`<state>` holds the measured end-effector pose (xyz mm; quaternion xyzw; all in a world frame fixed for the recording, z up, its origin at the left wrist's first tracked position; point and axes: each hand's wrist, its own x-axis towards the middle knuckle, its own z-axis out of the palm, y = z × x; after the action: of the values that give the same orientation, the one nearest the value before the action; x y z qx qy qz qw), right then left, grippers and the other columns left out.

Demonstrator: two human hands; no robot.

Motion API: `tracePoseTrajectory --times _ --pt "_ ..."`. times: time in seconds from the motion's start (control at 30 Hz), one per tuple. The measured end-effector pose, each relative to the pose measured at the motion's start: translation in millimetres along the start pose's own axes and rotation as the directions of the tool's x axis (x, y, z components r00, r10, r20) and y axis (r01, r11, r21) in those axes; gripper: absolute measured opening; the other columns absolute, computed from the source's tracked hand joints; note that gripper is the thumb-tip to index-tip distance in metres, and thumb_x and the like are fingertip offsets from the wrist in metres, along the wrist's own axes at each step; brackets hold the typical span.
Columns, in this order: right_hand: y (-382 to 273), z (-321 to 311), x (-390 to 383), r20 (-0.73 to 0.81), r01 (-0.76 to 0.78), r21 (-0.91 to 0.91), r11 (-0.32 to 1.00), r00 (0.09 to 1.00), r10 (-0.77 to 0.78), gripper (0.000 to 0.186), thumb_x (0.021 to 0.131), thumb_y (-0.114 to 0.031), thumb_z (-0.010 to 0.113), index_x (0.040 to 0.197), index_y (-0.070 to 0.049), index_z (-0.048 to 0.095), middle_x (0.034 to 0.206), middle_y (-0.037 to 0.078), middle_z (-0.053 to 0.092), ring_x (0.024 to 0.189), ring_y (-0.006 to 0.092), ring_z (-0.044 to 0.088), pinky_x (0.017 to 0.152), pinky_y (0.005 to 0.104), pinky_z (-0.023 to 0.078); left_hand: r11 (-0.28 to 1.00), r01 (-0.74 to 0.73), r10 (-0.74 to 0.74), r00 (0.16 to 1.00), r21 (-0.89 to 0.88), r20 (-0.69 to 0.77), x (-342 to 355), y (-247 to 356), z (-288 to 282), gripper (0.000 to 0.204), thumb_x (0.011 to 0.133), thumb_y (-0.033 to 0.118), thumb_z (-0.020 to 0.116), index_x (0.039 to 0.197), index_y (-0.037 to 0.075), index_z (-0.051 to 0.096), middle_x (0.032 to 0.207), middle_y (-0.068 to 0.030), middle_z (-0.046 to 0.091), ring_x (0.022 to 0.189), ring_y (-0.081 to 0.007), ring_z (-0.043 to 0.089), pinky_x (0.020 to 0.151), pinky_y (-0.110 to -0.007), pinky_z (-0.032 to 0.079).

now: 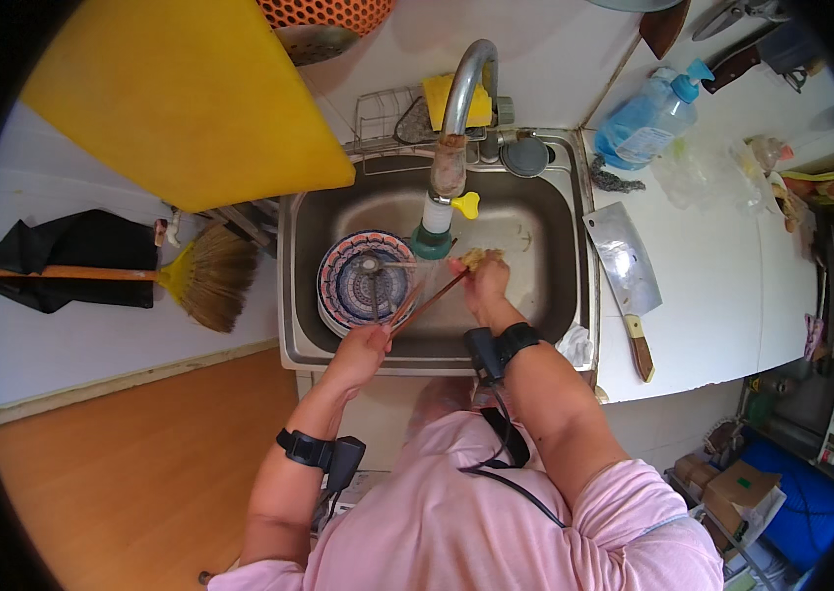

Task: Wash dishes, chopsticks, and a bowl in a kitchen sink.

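Observation:
My left hand is closed around the near ends of a few thin sticks that look like brown chopsticks. They slant up and to the right across the sink. At their far end my right hand is closed on a crumpled yellowish scrubber with a bit of pink beside it. To the left of the chopsticks, patterned bowls or plates are stacked in the sink, and a metal spoon appears to lie in the top one. Above my hands hangs the faucet, with its green nozzle and yellow lever.
On the white counter to the right lie a cleaver and a clear plastic bag, with a blue pump bottle behind. A big yellow board juts in at upper left. Below it are a broom and black dustpan.

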<state>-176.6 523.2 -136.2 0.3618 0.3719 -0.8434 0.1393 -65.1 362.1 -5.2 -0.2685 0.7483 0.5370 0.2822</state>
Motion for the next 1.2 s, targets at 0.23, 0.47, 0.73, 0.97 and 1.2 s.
tracePoseTrajectory --times 0.23,0.47,0.73,0.97,1.2 --pt "14.8 -13.7 -33.3 0.156 -0.296 0.166 0.941 0.95 0.272 0.029 0.09 -0.027 0.032 0.097 0.0 0.042 0.087 0.016 0.055 0.077 0.0255 0.056 0.066 0.0375 0.049 0.909 0.22 -0.2 0.975 -0.353 0.095 7.7 -3.7 16.6 0.016 0.084 0.024 0.05 0.079 0.011 0.043 0.053 0.0051 0.037 0.041 -0.0024 0.027 0.033 -0.018 0.017" --pt "19.5 15.2 -75.1 0.302 -0.375 -0.113 0.92 0.869 0.391 0.018 0.085 -0.019 0.042 0.088 -0.001 0.047 0.077 0.012 0.056 0.061 0.0233 0.056 0.049 0.035 0.047 0.975 -0.025 0.007 0.997 -0.22 -0.08 34.2 -13.4 50.8 0.012 0.083 0.019 0.051 0.082 0.008 0.046 0.056 0.0029 0.042 0.043 -0.0047 0.032 0.036 -0.02 0.023" --pt "-1.0 1.3 -29.5 0.062 -0.022 -0.181 0.983 0.997 0.034 0.017 0.084 -0.014 0.041 0.084 0.002 0.044 0.069 0.016 0.056 0.053 0.0256 0.056 0.04 0.0325 0.042 0.942 0.118 -0.097 0.992 -0.313 0.082 4.9 9.6 35.3 0.016 0.087 0.021 0.044 0.081 0.007 0.045 0.054 0.0034 0.037 0.041 -0.0046 0.028 0.036 -0.019 0.022" --pt "-18.7 -18.8 -4.4 0.24 -0.027 -0.114 0.993 0.969 0.054 0.026 0.087 -0.019 0.03 0.092 0.005 0.04 0.077 0.023 0.056 0.062 0.0277 0.059 0.053 0.031 0.05 0.873 0.262 -0.148 0.946 -0.412 0.288 -0.2 -5.5 8.6 0.017 0.088 0.022 0.043 0.08 0.007 0.044 0.053 0.0045 0.034 0.04 -0.0025 0.024 0.034 -0.017 0.018" --pt "1.3 -21.9 -24.5 0.169 -0.386 -0.018 0.922 0.908 0.383 0.034 0.089 -0.027 0.029 0.091 0.0 0.048 0.084 0.013 0.058 0.075 0.0243 0.057 0.071 0.0404 0.048 0.672 0.463 -0.156 0.851 -0.577 0.502 17.1 -11.9 20.8 0.025 0.089 0.03 0.041 0.077 0.008 0.045 0.051 0.0063 0.03 0.039 -0.0024 0.022 0.033 -0.016 0.018"
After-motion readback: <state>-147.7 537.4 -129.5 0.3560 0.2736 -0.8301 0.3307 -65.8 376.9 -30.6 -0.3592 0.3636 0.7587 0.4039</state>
